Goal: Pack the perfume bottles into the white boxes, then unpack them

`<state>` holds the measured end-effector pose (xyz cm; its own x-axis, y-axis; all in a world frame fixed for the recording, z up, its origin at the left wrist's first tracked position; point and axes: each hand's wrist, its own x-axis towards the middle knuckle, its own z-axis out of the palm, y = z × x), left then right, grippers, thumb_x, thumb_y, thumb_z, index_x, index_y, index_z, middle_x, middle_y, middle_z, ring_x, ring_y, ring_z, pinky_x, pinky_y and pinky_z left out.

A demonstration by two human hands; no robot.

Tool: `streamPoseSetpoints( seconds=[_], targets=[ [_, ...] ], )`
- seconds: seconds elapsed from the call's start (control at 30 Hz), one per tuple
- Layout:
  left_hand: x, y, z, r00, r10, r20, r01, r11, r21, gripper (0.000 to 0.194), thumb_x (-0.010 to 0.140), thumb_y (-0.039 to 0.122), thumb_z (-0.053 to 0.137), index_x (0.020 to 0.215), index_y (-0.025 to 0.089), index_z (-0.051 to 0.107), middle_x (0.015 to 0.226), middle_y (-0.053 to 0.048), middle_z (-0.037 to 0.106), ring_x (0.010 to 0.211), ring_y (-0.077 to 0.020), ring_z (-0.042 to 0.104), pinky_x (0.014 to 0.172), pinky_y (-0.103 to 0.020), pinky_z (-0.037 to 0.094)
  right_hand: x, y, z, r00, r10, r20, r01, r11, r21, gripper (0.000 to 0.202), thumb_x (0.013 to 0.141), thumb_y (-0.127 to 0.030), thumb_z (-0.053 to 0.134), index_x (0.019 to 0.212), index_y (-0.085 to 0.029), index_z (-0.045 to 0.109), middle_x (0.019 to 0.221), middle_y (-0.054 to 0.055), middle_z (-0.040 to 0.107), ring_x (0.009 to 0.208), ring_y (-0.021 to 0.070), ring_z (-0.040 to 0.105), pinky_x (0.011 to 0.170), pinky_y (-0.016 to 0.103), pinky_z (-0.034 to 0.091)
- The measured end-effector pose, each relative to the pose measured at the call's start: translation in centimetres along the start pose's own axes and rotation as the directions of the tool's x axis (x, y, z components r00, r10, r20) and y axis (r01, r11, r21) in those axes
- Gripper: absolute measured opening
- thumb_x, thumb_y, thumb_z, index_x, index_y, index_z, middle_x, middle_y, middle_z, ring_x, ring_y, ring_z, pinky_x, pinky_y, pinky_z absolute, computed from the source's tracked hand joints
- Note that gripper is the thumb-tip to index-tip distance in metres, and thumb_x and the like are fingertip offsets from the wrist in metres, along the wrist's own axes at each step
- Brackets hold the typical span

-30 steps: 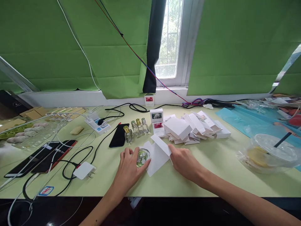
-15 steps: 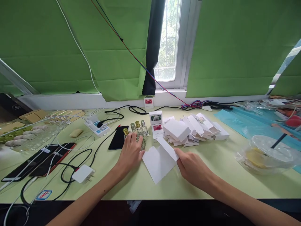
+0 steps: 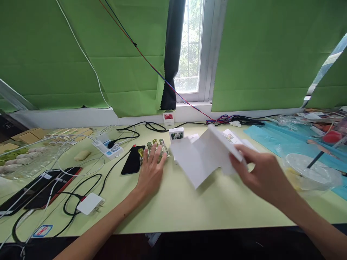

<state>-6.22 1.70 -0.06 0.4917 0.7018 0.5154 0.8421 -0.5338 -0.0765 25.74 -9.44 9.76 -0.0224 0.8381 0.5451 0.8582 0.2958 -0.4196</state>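
Note:
My right hand (image 3: 256, 171) is closed on a folded white paper (image 3: 200, 155), lifted above the table and slightly blurred. The paper hides most of the white boxes (image 3: 231, 136) behind it. My left hand (image 3: 152, 168) rests with its fingers spread over several small glass bottles (image 3: 163, 144) with gold and silver caps. Just left of those fingers lies a black phone (image 3: 132, 161). A small white box with a flower picture (image 3: 176, 135) stands upright behind the paper.
Phones (image 3: 52, 189), a white charger (image 3: 90, 204), cables and a power strip (image 3: 107, 148) cover the left side. A bagged plastic cup (image 3: 309, 168) and blue plastic sheet (image 3: 273, 139) are at the right. An egg tray (image 3: 25, 159) is far left.
My right hand has raised the white paper off the table and moved right. My left hand has shifted slightly left with its fingers more spread. The view has turned slightly.

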Motion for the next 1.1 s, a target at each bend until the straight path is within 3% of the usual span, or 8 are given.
streamPoseSetpoints(
  seconds=[0.1,0.17,0.3,0.4,0.5,0.63,0.9,1.1],
  targets=[
    [1.2,1.7,0.2,0.999,0.053,0.009,-0.053,0.998,-0.036,0.037,0.099,0.013,0.041,0.127,0.007,0.064,0.155,-0.023,0.050,0.157,-0.0350,0.028,0.129,-0.058,0.023,2.6,1.5,-0.7,0.958,0.043,-0.283,-0.111,0.967,-0.228,0.028,0.093,-0.031,0.050,0.108,-0.017,0.070,0.060,0.001,0.061,0.047,0.0164,0.049,0.053,0.027,0.036],
    [2.1,2.9,0.7,0.993,0.100,0.070,-0.092,0.990,-0.111,0.038,0.103,0.020,0.041,0.132,0.006,0.061,0.151,-0.021,0.054,0.153,-0.0315,0.037,0.126,-0.050,0.034,4.1,2.5,-0.4,0.940,0.093,-0.328,-0.219,0.902,-0.371,0.029,0.094,-0.030,0.049,0.108,-0.016,0.069,0.058,0.002,0.058,0.048,0.0185,0.050,0.051,0.028,0.030],
    [3.0,4.4,2.0,0.971,0.130,0.198,-0.078,0.965,-0.250,0.050,0.103,0.030,0.047,0.148,0.009,0.048,0.157,-0.019,0.048,0.151,-0.0319,0.040,0.124,-0.053,0.037,5.1,3.2,1.3,0.985,0.134,-0.113,-0.170,0.884,-0.435,0.056,0.096,-0.057,0.058,0.132,-0.014,0.057,0.073,0.006,0.067,0.058,0.0230,0.060,0.049,0.026,0.027],
    [2.4,4.6,2.2,0.957,0.131,0.258,-0.057,0.960,-0.275,0.050,0.103,0.030,0.049,0.149,0.011,0.048,0.155,-0.019,0.052,0.146,-0.0328,0.047,0.124,-0.056,0.037,3.6,2.5,2.8,0.992,0.068,-0.109,-0.112,0.877,-0.468,0.078,0.092,-0.068,0.060,0.145,-0.013,0.045,0.097,0.014,0.069,0.064,0.0241,0.064,0.048,0.026,0.030],
    [1.0,5.0,1.3,0.960,0.127,0.250,-0.054,0.959,-0.280,0.047,0.102,0.026,0.049,0.147,0.013,0.051,0.153,-0.017,0.055,0.144,-0.0329,0.050,0.123,-0.056,0.037,0.9,1.3,4.7,0.993,-0.057,-0.103,0.016,0.932,-0.361,0.057,0.102,-0.059,0.049,0.135,-0.012,0.054,0.095,0.013,0.069,0.063,0.0213,0.064,0.051,0.028,0.039],
    [-1.8,6.3,-0.2,0.974,0.101,0.201,-0.042,0.960,-0.277,0.046,0.101,0.026,0.051,0.146,0.018,0.052,0.149,-0.014,0.059,0.142,-0.0330,0.052,0.120,-0.056,0.043,-2.3,0.1,7.8,0.967,-0.216,0.134,0.229,0.969,-0.088,0.033,0.109,-0.037,0.040,0.111,-0.016,0.066,0.084,0.007,0.070,0.062,0.0169,0.066,0.058,0.027,0.047],
    [-7.0,5.5,-3.6,0.934,0.319,0.159,-0.219,0.866,-0.449,0.049,0.101,0.030,0.059,0.149,0.022,0.053,0.150,-0.010,0.059,0.142,-0.0305,0.053,0.122,-0.052,0.043,-3.1,-1.0,10.4,0.926,-0.237,0.293,0.214,0.971,0.111,0.020,0.104,-0.026,0.054,0.119,-0.017,0.061,0.111,0.015,0.069,0.100,0.0269,0.071,0.084,0.039,0.060],
    [-8.5,6.5,-3.8,0.975,0.183,0.127,-0.094,0.856,-0.509,0.048,0.103,0.020,0.052,0.150,0.029,0.051,0.151,-0.004,0.058,0.143,-0.0260,0.052,0.115,-0.043,0.053,-3.5,-2.2,12.1,0.911,-0.074,0.407,-0.025,0.972,0.233,0.031,0.102,-0.025,0.057,0.132,-0.018,0.055,0.117,0.014,0.063,0.100,0.0261,0.072,0.085,0.042,0.062]
  ],
)
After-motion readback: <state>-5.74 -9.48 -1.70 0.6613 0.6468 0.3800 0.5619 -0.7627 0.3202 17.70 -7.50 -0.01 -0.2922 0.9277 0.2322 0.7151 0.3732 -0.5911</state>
